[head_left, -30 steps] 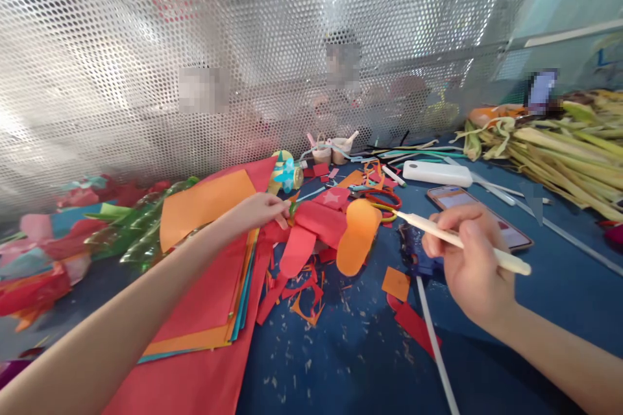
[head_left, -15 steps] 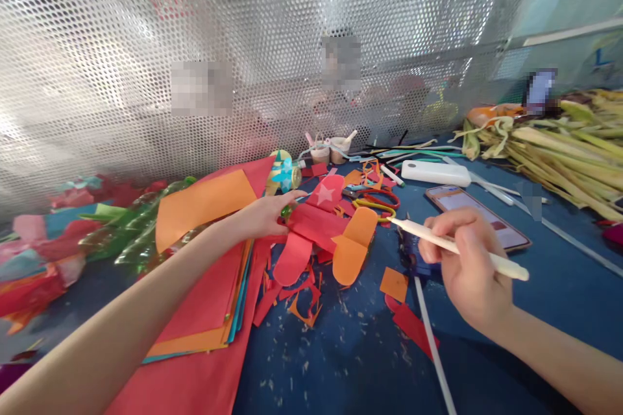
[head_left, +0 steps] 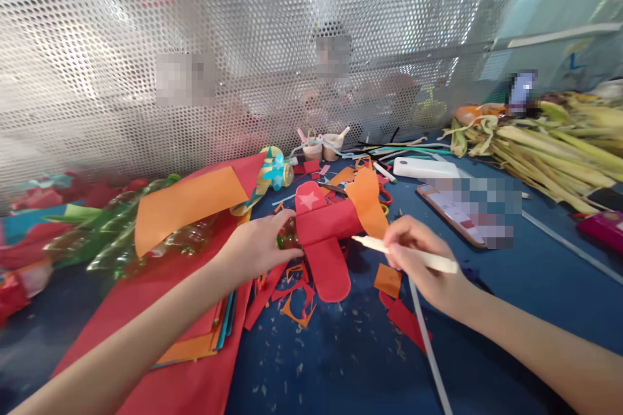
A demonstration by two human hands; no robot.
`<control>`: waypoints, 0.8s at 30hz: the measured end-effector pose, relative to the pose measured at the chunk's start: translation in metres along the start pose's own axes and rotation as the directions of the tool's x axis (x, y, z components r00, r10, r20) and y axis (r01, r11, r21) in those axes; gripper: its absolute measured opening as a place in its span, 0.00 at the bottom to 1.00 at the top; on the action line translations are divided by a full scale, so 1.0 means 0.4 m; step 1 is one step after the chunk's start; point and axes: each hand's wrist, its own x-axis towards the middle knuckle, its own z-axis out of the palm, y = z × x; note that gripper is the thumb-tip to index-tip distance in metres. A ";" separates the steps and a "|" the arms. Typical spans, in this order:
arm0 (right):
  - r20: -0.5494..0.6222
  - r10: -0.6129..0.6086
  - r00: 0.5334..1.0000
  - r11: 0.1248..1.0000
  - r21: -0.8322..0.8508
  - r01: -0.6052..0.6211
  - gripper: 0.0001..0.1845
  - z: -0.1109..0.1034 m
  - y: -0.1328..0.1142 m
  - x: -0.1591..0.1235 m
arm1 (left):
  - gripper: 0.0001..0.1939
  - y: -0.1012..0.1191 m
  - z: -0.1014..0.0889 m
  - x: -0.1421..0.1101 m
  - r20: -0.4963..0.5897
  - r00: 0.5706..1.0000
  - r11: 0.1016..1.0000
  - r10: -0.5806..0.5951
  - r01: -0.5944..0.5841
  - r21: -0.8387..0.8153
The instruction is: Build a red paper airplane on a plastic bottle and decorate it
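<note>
A paper craft airplane (head_left: 325, 230) with a red body, a red wing and an orange wing stands tilted above the blue table (head_left: 350, 350). My left hand (head_left: 256, 249) is closed around its green front end. My right hand (head_left: 421, 262) pinches a cream-coloured stick (head_left: 406, 254) like a pen, its tip touching the red body just under the orange wing. A pale star marks the red tail piece.
Red and orange paper sheets (head_left: 189, 311) lie stacked at left beside green cellophane (head_left: 131, 227). Paper scraps litter the table in front. A phone (head_left: 462, 214), a white case (head_left: 423, 168), scissors, small cups and dried leaves (head_left: 549, 149) sit behind. A perforated metal screen (head_left: 243, 45) backs the table.
My left hand has lifted and turned the airplane toward me, so the orange wing now points up. My right hand has moved left, bringing the stick's tip onto the plane.
</note>
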 end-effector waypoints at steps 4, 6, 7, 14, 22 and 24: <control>0.248 0.134 0.959 0.990 0.012 -0.141 0.11 0.011 0.001 -0.002 | 0.30 0.030 0.023 -0.040 -0.111 0.994 0.992 0.013 0.001 0.128; 0.306 0.175 0.936 0.979 0.051 -0.200 0.12 0.015 0.000 -0.004 | 0.28 0.035 0.034 -0.057 -0.178 0.982 0.983 0.065 -0.033 0.179; 0.329 0.191 0.925 0.974 0.054 -0.220 0.11 0.017 -0.001 -0.005 | 0.26 0.036 0.040 -0.066 -0.216 0.971 0.978 0.098 -0.053 0.204; 0.399 0.316 0.860 0.945 -0.055 -0.322 0.06 0.024 -0.013 -0.001 | 0.10 0.077 0.096 -0.132 -0.398 0.787 0.868 0.471 -0.334 0.367; 0.366 0.304 0.879 0.949 -0.034 -0.314 0.05 0.029 -0.003 0.001 | 0.24 0.132 0.173 -0.186 -0.248 0.869 0.901 0.428 -0.389 0.192; 0.361 0.322 0.875 0.943 -0.041 -0.330 0.06 0.029 -0.008 0.002 | 0.24 0.128 0.183 -0.194 -0.239 0.864 0.894 0.442 -0.403 0.195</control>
